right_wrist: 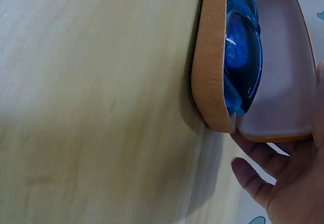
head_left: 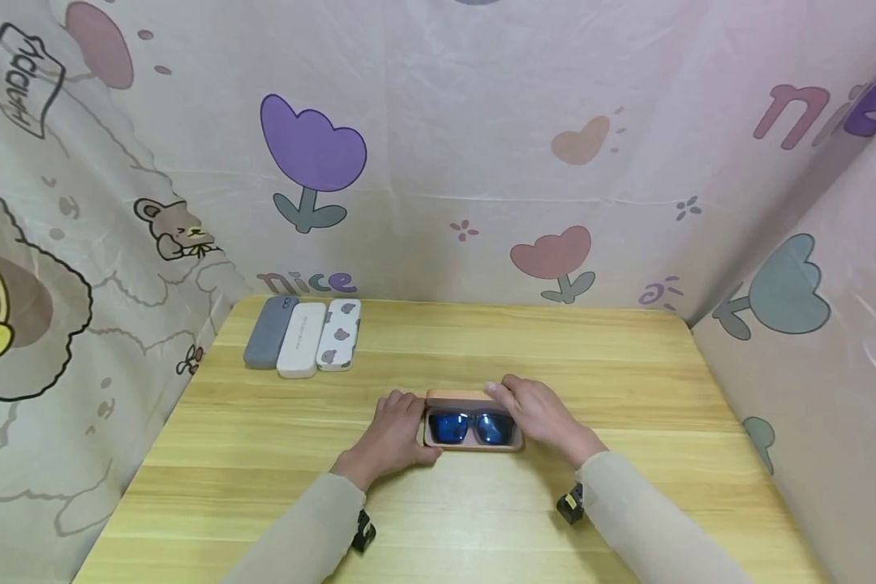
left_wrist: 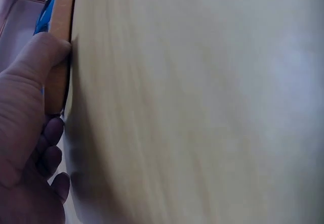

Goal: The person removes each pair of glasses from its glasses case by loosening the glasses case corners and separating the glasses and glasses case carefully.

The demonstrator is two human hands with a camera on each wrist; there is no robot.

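Note:
An orange-brown glasses case [head_left: 474,448] stands with its lid [right_wrist: 283,62] raised, near the middle of the table. Inside lie dark-framed sunglasses [head_left: 450,428] with blue mirrored lenses. My left hand [head_left: 392,430] grips the left end of the case; in the left wrist view its thumb [left_wrist: 43,54] presses on the front wall and the other fingers curl by the end. At the right end, my right hand [head_left: 543,412] holds the lid, its fingers behind and beside it in the right wrist view.
Three closed cases lie side by side at the table's back left: a grey one [head_left: 268,334], a white one [head_left: 301,345] and a white one with bear prints [head_left: 340,334]. Printed curtains [head_left: 438,146] enclose the wooden table [head_left: 467,519] at the back and sides.

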